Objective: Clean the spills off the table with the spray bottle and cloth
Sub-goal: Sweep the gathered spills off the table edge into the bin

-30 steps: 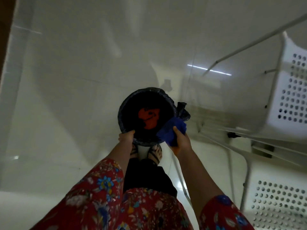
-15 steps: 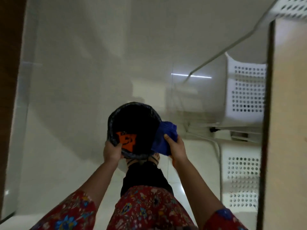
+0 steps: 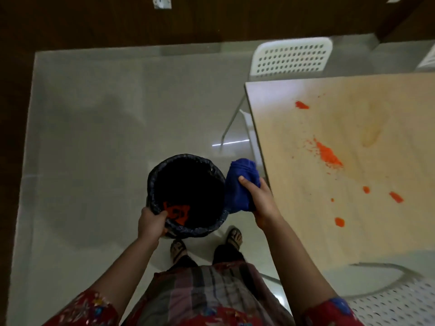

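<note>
My left hand (image 3: pixel 151 223) grips the near rim of a black-lined waste bin (image 3: pixel 186 195), held up off the floor in front of me. Orange scraps (image 3: pixel 176 211) lie in the bin's bottom. My right hand (image 3: pixel 256 198) holds a bunched blue cloth (image 3: pixel 240 184) against the bin's right side, just left of the table's corner. The light wooden table (image 3: pixel 376 231) stretches to the right. Orange spills (image 3: pixel 327 154) and smaller orange spots (image 3: pixel 339 221) are scattered over it, with a pale wet stain (image 3: pixel 370 135) further back. No spray bottle is in view.
A white perforated chair (image 3: pixel 292 57) stands behind the table's far corner, and another chair (image 3: pixel 395 304) sits at the bottom right. Pale tiled floor (image 3: pixel 94 137) spreads to the left, bounded by dark wood at the back. My sandalled feet (image 3: pixel 204 243) are below the bin.
The view has swung from the floor to take in the table and its spills. The bin and cloth stay in my hands and have come closer to the table's edge.
</note>
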